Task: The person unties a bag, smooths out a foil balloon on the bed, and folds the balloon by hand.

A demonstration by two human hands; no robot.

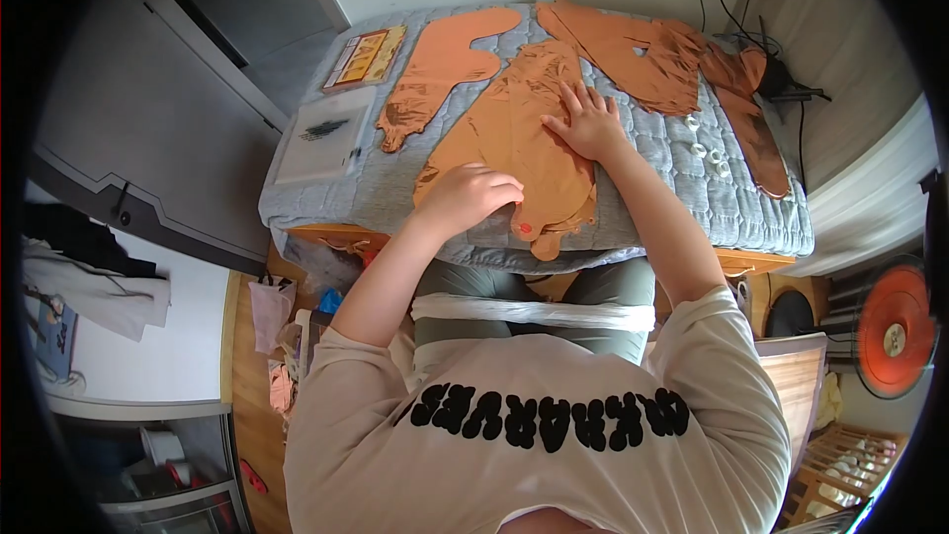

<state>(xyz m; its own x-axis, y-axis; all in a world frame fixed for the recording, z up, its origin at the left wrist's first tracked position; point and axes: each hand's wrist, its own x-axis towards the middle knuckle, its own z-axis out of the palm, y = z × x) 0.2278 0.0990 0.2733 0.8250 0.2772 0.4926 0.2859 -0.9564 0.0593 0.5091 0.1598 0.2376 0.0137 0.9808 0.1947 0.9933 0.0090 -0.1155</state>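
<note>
A flat, uninflated copper-coloured foil balloon [494, 143] lies crumpled on the quilted bed in front of me. My right hand [588, 124] rests palm down on its right side, fingers spread. Over its near part is my left hand [473, 200], fingers curled and pinched together; what lies between the fingertips is hidden. Just right of those fingertips, a small red spot [526, 228] shows on the balloon's near end, by its tab [546, 245]. Another flat foil balloon [450, 64] lies to the left, and more foil balloons [643, 59] lie behind and to the right.
On the bed's left are a translucent sheet or case [321, 138] with dark marks and a printed yellow packet [364, 57]. Several small white rolls [700, 150] sit on the quilt [652, 193] at right. Black cables [781, 79] hang by the wall. A red round fan [895, 336] stands right.
</note>
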